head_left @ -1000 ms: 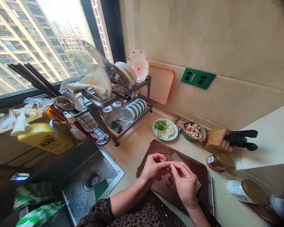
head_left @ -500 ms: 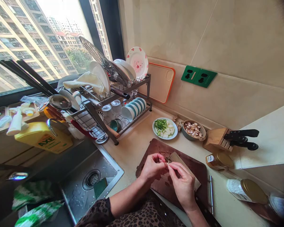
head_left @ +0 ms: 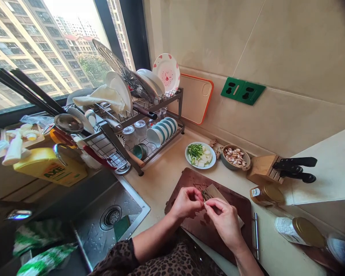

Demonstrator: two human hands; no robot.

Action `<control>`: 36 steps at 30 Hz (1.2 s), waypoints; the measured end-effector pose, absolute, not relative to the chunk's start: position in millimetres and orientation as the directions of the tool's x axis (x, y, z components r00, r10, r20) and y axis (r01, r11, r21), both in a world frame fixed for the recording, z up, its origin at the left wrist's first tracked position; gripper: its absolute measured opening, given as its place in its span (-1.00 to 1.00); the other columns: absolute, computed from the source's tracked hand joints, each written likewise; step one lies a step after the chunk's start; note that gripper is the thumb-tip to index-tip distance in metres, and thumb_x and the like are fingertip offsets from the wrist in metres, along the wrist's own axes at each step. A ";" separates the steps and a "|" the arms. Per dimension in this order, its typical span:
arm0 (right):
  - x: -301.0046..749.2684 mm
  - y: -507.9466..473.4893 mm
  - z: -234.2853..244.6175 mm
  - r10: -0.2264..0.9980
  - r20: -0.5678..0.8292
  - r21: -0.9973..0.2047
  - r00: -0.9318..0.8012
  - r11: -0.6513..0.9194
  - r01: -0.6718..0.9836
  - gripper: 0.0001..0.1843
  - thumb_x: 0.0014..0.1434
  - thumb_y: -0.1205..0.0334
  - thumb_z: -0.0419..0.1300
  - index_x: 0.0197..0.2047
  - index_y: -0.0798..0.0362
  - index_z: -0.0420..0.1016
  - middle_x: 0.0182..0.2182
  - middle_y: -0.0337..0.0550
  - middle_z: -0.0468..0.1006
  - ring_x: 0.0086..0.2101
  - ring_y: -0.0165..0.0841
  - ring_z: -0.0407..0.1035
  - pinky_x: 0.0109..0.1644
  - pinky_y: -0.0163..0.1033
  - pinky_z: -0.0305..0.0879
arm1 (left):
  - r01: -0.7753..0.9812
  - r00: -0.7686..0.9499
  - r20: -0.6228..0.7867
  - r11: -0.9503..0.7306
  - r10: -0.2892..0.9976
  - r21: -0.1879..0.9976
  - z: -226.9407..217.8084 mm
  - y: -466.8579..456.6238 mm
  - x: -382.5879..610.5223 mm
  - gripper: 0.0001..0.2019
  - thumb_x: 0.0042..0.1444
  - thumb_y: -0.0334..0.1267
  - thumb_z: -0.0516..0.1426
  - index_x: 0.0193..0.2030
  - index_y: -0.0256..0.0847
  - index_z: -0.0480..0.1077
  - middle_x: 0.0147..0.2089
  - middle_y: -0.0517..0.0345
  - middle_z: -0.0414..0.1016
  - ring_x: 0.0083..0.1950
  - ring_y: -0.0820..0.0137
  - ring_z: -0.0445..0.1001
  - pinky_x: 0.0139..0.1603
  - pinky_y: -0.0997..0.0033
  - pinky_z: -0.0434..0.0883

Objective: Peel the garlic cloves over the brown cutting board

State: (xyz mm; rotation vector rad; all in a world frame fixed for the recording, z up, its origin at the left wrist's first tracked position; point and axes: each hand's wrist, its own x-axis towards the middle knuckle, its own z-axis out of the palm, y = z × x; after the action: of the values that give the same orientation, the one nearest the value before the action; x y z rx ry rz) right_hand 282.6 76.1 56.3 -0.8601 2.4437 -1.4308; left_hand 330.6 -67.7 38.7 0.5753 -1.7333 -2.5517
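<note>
Over a dark brown cutting board (head_left: 186, 177), my left hand (head_left: 186, 202) and my right hand (head_left: 224, 222) meet with fingers pinched together on something small that I cannot make out, perhaps a clove. A broad cleaver blade (head_left: 213, 191) lies flat on the board just beyond my fingertips. Behind the board stand a white plate of chopped greens and white slices (head_left: 200, 156) and a small bowl of garlic cloves (head_left: 235, 157).
A two-tier dish rack (head_left: 138, 119) full of plates and bowls stands by the window. The steel sink (head_left: 112, 218) lies at the left, with a yellow detergent bottle (head_left: 50, 168) beside it. A knife block (head_left: 268, 168) and jars (head_left: 266, 195) sit at the right.
My hands have stayed over the board, their fingers working slightly at the small thing. The view has shifted a little; the cleaver has not moved.
</note>
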 end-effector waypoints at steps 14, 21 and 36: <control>281.9 67.4 30.5 -0.497 -0.250 -0.968 -0.831 0.129 0.214 -0.58 -0.06 -0.07 0.31 -0.28 0.11 0.47 -0.40 -0.14 0.55 -0.45 -0.34 0.46 -0.41 -0.24 0.50 | -0.166 -0.817 -0.369 -0.431 -0.444 0.887 39.7 -54.9 323.8 -0.89 -0.32 -0.40 0.16 -0.55 -0.25 0.30 -0.65 0.34 0.28 -0.66 0.61 0.20 -0.65 0.63 0.16; 268.5 73.3 38.0 -0.560 -0.276 -0.959 -0.781 0.110 0.260 -0.60 -0.02 -0.04 0.30 -0.30 0.15 0.48 -0.47 -0.15 0.54 -0.48 -0.41 0.41 -0.45 -0.33 0.40 | -0.217 -0.895 -0.398 -0.584 -0.200 0.782 33.0 -60.8 327.7 -0.71 -0.24 -0.15 0.31 -0.42 -0.30 0.42 -0.54 0.15 0.48 -0.55 0.50 0.41 -0.51 0.55 0.32; 286.6 180.1 -49.2 -0.392 -0.087 0.122 -0.916 0.908 -0.401 -0.49 0.08 0.28 0.14 0.13 0.12 0.32 -0.31 0.08 0.45 -0.35 -0.07 0.43 -0.37 -0.07 0.35 | -0.210 -0.894 0.003 0.423 -0.449 0.881 -54.5 -68.9 328.0 -0.89 -0.02 -0.39 0.16 -0.40 -0.20 0.54 -0.37 0.08 0.50 -0.33 0.35 0.42 -0.27 0.42 0.32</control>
State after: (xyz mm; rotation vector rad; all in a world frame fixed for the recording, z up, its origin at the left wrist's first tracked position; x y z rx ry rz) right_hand 286.6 180.1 -49.2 -0.6258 3.0095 0.2120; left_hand 328.0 -68.9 -54.5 0.5762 -2.4406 -1.4596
